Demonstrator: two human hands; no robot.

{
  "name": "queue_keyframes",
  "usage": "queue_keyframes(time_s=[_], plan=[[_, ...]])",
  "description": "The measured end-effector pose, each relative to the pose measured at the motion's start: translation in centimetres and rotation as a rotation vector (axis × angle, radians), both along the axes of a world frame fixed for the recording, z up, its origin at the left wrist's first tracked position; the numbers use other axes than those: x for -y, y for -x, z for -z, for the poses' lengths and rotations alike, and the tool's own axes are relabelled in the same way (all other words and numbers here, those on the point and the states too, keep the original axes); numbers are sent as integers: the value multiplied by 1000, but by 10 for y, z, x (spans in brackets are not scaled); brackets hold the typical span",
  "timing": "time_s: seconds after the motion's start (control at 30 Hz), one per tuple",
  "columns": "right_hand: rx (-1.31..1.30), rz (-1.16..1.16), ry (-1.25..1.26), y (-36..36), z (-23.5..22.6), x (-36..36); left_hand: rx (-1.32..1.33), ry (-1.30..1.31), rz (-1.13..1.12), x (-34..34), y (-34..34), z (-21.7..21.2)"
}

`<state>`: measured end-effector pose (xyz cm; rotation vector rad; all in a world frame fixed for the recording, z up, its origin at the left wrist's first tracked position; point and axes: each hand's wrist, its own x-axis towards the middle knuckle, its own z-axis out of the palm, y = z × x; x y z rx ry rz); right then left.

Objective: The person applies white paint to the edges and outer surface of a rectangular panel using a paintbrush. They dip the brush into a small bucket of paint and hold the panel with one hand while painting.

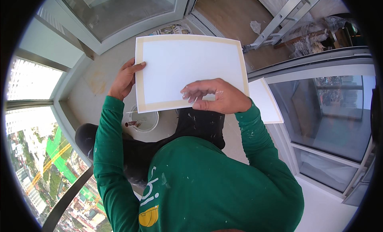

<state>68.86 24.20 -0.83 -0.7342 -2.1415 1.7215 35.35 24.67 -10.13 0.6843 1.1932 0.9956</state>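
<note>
A white rectangular panel (pixel 187 68) with a tan tape border is held up in front of me, tilted over my lap. My left hand (pixel 124 80) is shut on its left edge, with the thumb on the front face and the fingers behind. My right hand (pixel 219 97) is in front of the panel's lower right part, its fingers loosely bent and the thumb apart. White smears mark those fingers, and I see nothing held in them; whether they touch the panel I cannot tell. Below the panel's lower left corner is a round, pale tub (pixel 149 123), partly hidden, with a brown-handled tool (pixel 132 123) at its rim.
A second white, tape-edged panel (pixel 264 102) stands at the right beside a glass door (pixel 331 116). An aluminium ladder (pixel 279 22) and plastic-wrapped items are beyond the doorway at the far right. Windows (pixel 36 152) line the left, and another glazed door (pixel 119 16) is at the back.
</note>
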Motion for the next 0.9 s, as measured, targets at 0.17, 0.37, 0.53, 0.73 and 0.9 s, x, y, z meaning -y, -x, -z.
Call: queue_keyframes(time_s=[0.17,0.37,0.53,0.73,0.9], plan=[[23,266,226,-38,-20,-17,54,-25,-8,4,2,1],[-181,218,1010,-24,81,97,78,42,-62,2,3,4],[-672,567,1206,-2,115,118,98,15,-77,14,-11,-5],[-777,906,1235,8,97,106,95,-77,-103,43,-25,-20],[-749,1037,1302,12,88,99,184,-106,-177,57,-33,-22]])
